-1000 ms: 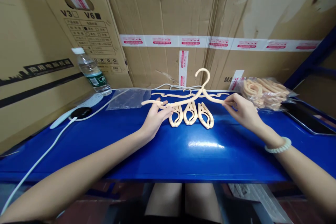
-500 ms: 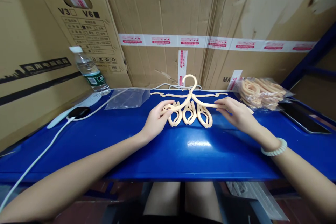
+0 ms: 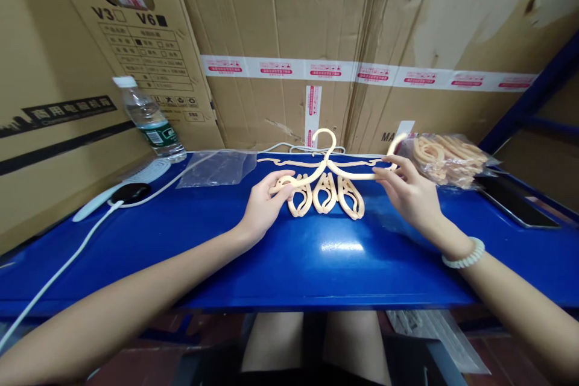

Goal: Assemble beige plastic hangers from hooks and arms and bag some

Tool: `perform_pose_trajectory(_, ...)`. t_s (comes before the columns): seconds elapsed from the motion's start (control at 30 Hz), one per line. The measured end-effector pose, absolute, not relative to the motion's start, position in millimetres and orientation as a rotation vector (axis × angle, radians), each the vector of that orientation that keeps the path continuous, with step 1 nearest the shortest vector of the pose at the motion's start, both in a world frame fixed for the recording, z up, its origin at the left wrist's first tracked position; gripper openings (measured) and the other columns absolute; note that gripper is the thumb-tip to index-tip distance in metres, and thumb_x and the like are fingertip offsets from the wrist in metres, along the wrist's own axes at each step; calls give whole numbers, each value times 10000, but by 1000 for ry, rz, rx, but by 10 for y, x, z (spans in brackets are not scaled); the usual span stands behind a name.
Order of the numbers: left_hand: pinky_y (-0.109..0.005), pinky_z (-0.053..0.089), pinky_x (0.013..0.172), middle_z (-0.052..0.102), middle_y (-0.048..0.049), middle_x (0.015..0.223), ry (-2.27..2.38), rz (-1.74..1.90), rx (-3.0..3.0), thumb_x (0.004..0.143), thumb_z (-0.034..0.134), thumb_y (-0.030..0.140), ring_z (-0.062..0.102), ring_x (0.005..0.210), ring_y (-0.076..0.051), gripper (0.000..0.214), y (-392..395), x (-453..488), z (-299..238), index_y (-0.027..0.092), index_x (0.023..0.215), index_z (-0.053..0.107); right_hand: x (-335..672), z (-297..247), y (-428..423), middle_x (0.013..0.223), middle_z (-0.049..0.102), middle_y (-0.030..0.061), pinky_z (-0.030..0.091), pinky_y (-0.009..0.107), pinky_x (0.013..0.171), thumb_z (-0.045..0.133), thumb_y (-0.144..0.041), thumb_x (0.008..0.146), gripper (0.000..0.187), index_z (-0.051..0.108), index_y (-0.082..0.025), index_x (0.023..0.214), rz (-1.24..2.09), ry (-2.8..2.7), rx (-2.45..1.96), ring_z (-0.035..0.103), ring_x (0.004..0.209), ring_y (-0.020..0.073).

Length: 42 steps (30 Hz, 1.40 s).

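A cream plastic hanger [image 3: 326,164] with a hook on top is held just above the blue table [image 3: 289,253]. My left hand [image 3: 262,205] pinches its left arm end. My right hand [image 3: 409,193] grips its right arm, whose end bends upward. Under the hanger lie three cream loop-shaped clips [image 3: 325,196] side by side. Another flat cream hanger piece [image 3: 289,163] lies behind them on the table.
A clear empty plastic bag [image 3: 221,167] lies at the back left. A bag of cream hanger parts [image 3: 446,160] sits at the back right, beside a dark tablet [image 3: 520,208]. A water bottle [image 3: 147,117], a black mouse [image 3: 126,193] and a white cable [image 3: 67,262] are at left. Cardboard boxes [image 3: 289,42] wall the back.
The hanger came down from a raised, spread pose to just over the clips. My hands moved closer together, and the hanger's right arm end now bends upward at my right hand.
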State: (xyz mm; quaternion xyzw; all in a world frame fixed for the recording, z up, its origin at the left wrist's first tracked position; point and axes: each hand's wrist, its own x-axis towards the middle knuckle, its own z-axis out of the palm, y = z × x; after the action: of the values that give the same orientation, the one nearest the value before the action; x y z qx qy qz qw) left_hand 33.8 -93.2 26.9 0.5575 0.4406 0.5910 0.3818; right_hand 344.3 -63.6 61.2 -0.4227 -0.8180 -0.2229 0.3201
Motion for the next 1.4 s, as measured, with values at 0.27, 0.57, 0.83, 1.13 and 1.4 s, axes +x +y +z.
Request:
perform_pose_trajectory(0.27,-275,565,785,691,-34,945,1058,1519,1406,819,706,263,674,787,-149,326,-935,347,259,173,1132,684,3421,595,-551,1199,648,103,638,364,702,695,-347,870,447,624,-262,1303,259,-1894,-961,670,827,205)
perform_pose_trajectory(0.57,-276,615,714,687,-20,874,979,1550,1148,716,822,293,709,843,-185,648,-979,393,346,180,1290,542,3385,577,-512,887,686,34,558,319,646,782,-419,800,313,728,-225,1040,811,-1646,-874,606,675,151)
perform_pose_trajectory(0.83,-293,628,641,686,-10,834,951,1370,1360,758,781,320,720,796,-206,572,-1160,598,314,199,1231,484,3052,545,-802,784,704,8,567,288,615,799,-385,806,243,629,-215,843,1103,-1728,-781,648,633,143)
perform_pose_trajectory(1.13,-213,577,656,689,-13,813,1008,1502,1548,832,747,304,716,809,-164,220,-1192,568,258,180,819,567,3035,583,-914,1315,679,85,536,409,1010,667,-386,931,336,721,-243,1231,1092,-2141,-729,641,1207,261)
perform_pose_trajectory(1.4,-269,617,836,732,-31,985,926,1419,1636,843,720,266,742,917,-185,132,-1243,596,256,182,935,676,3033,609,-974,1400,625,80,470,435,1100,656,-397,940,407,661,-278,1330,1033,-2234,-725,479,1397,281)
